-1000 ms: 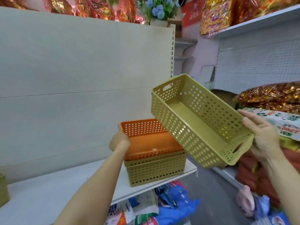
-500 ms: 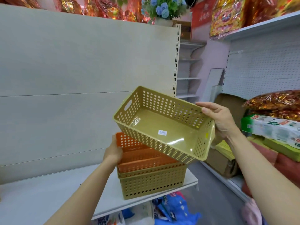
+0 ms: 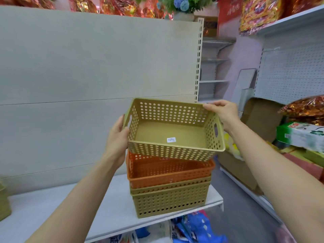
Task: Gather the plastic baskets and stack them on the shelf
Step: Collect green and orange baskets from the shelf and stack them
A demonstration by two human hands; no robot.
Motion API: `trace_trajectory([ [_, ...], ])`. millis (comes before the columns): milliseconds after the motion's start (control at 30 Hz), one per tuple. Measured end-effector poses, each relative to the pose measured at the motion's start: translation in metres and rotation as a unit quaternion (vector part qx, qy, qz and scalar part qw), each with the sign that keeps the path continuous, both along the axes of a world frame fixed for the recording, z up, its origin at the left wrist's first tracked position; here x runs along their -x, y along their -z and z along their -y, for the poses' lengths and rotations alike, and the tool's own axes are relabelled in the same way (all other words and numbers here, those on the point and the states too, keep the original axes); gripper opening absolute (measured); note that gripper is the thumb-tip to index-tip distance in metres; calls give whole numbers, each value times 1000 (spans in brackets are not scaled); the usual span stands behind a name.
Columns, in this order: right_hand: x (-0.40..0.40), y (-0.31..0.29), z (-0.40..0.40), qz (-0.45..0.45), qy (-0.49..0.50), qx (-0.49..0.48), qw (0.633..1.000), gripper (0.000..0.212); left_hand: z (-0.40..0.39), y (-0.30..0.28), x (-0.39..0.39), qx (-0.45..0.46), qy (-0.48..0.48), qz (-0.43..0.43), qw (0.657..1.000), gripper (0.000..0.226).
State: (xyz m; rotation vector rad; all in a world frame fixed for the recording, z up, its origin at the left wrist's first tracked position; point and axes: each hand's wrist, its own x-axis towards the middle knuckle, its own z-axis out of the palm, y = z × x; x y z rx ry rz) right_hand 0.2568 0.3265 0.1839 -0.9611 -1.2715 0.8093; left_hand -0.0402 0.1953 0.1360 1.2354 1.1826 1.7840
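Olive plastic basket (image 3: pixel 173 130), gripped at either end by left hand (image 3: pixel 116 137) and right hand (image 3: pixel 221 112), hovers tilted over the orange basket (image 3: pixel 170 171) stacked on the shelf (image 3: pixel 112 204), and next likely needs levelling and lowering to nest.

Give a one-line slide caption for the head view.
Both hands, left hand and right hand, hold a tan basket above the orange basket stacked on the shelf.

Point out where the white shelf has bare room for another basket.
The shelf is bare between the basket at its left edge and the basket stack. The right end is crowded by that stack.
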Motion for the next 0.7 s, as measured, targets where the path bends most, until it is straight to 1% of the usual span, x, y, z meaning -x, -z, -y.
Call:
trace_trajectory([
  [33, 3, 4, -6, -13, 33, 16, 999, 35, -4, 4, -1, 1, -26, 32, 999, 40],
  [67, 5, 9, -6, -35, 43, 28, 998, 35, -8, 10, -1, 7, -46, 64, 997, 43],
  [133, 6, 23, 8, -94, -11, 33, 995, 25, -16, 23, 0, 25, -80, 108, 991, 50],
  [167, 5, 35, 18, -114, -55, 32, 991, 17, -15, 30, -1, 37, -103, 123, 986, 51],
  [200, 3, 51, 27, -115, -94, 30, 988, 15, -14, 38, -3, 48, -125, 126, 983, 52],
  [267, 1, 83, 41, -93, -135, 25, 986, 27, -11, 57, -5, 68, -149, 99, 982, 53],
  [300, 0, 96, 44, -93, -130, 24, 987, 32, -11, 65, -7, 80, -147, 90, 982, 54],
  [333, -1, 107, 44, -91, -108, 27, 990, 36, -11, 70, -9, 95, -143, 82, 982, 54],
  [400, -2, 117, 41, -79, -59, 35, 994, 41, -7, 70, -12, 112, -134, 40, 984, 52],
  [467, 0, 122, 41, -64, -44, 45, 996, 43, -2, 69, -11, 123, -130, -23, 984, 52],
  [500, 1, 126, 42, -58, -45, 54, 996, 44, -1, 71, -9, 132, -121, -35, 983, 52],
  [567, 5, 139, 43, -59, -44, 88, 993, 44, 0, 83, -2, 148, -104, -49, 982, 51],
  [633, 12, 150, 45, -72, -46, 121, 989, 39, 2, 95, 2, 169, -100, -58, 979, 48],
  [700, 20, 157, 45, -95, -47, 140, 984, 38, 6, 105, -2, 191, -83, -43, 977, 43],
])
